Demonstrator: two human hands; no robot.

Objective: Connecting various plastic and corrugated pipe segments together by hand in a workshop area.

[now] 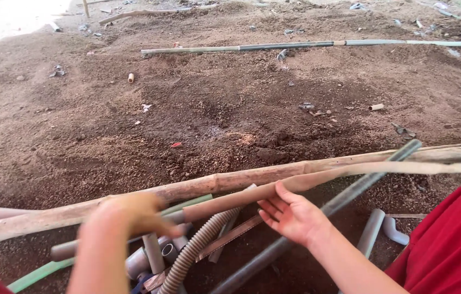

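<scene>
Brown dusty pipe (274,188) lying slantwise over the pile, between the thick bamboo pole (230,182) behind it and the dark grey pipe (344,198) crossing in front. Right hand (290,215) just below it, palm up and open, fingers (267,209) spread and released, thumb touching the underside of the brown pipe; nothing grasped. Right forearm coming up from the lower right, beside a red garment (453,239).

Left hand (130,215) more to the left, blurred, back of hand toward the camera, fingers curled down over the pipe ends; cannot tell whether holding anything. Below it a grey corrugated hose (197,245), several short grey pipe pieces (154,253), a green pipe (40,272) and a flat rusty strip (230,237), all crowded and overlapping, little free room between them.

Right of the pile, a short light grey pipe (372,231) and a bent elbow piece (393,231) on the ground. Beyond the bamboo pole, wide open brown soil (214,109), only small scraps on it, plenty of room there. Far at the back, a long thin pipe (306,46) lying across the soil, well apart from the hands.
</scene>
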